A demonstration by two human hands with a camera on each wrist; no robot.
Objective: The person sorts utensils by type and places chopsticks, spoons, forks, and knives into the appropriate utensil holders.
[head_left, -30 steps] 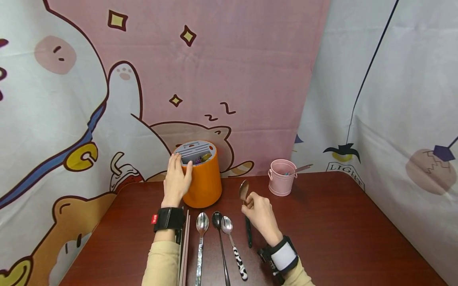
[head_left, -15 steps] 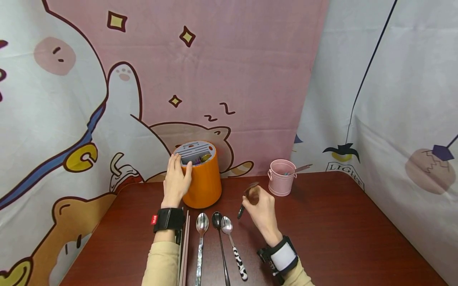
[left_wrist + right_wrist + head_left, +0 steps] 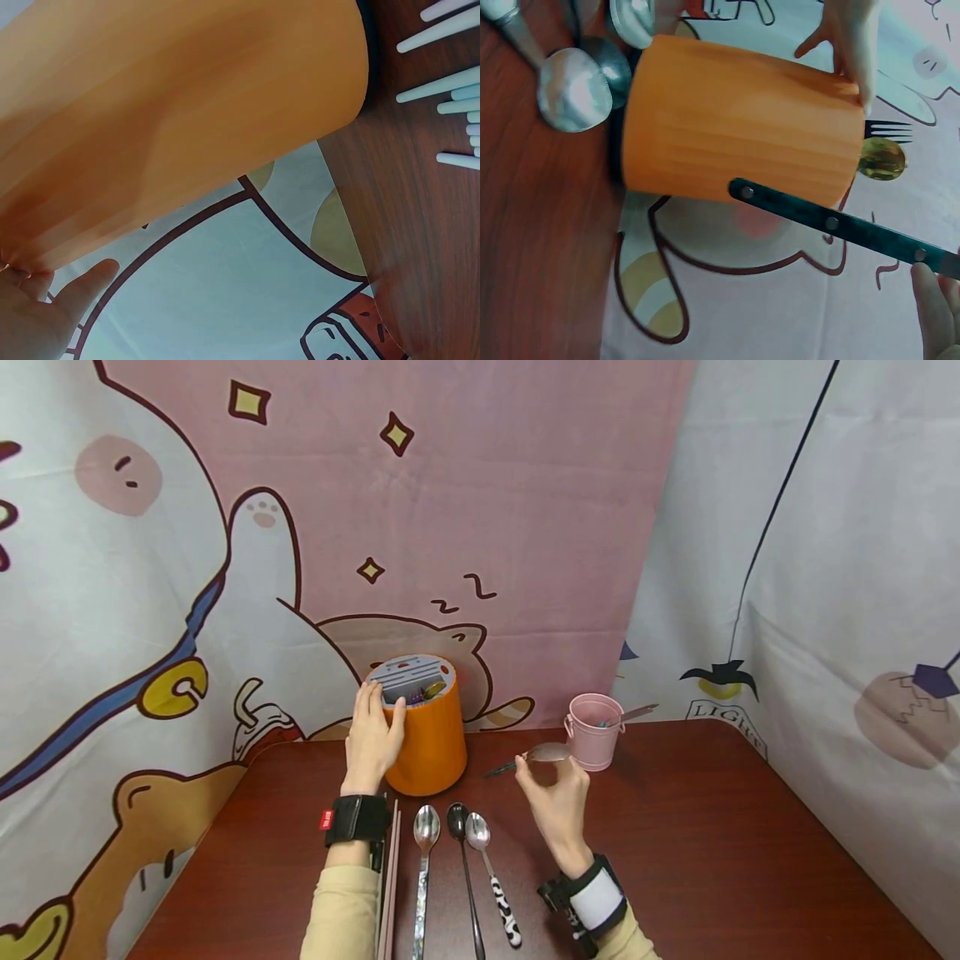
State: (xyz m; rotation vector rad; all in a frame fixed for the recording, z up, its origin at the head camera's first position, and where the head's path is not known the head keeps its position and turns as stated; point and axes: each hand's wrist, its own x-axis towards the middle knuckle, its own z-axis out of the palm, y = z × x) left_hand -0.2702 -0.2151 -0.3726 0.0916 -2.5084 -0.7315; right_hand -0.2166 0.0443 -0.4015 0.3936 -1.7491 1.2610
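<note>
My left hand [image 3: 371, 739] rests on the upper left side of an orange cylindrical utensil holder [image 3: 427, 743], fingers fairly straight. Its grey slotted top [image 3: 405, 670] has an open compartment with a gold spoon [image 3: 883, 159] and a fork [image 3: 889, 132] inside. To the right of the holder, above the table, my right hand [image 3: 558, 806] pinches a spoon [image 3: 549, 752] between thumb and fingers. That spoon lies nearly level, its bowl to the right and its dark green riveted handle [image 3: 832, 223] pointing left toward the holder.
Several chopsticks [image 3: 392, 868], a long silver spoon [image 3: 427, 831], a dark long-handled spoon [image 3: 468, 868] and a cow-patterned spoon [image 3: 506, 912] lie in front of the holder. A pink bucket [image 3: 592, 742] with utensils stands behind my right hand. A printed cloth [image 3: 517, 527] hangs behind the table.
The right hand has turned the spoon from bowl pointing away to bowl pointing right, its handle swinging left toward the holder. The left hand has stayed on the holder.
</note>
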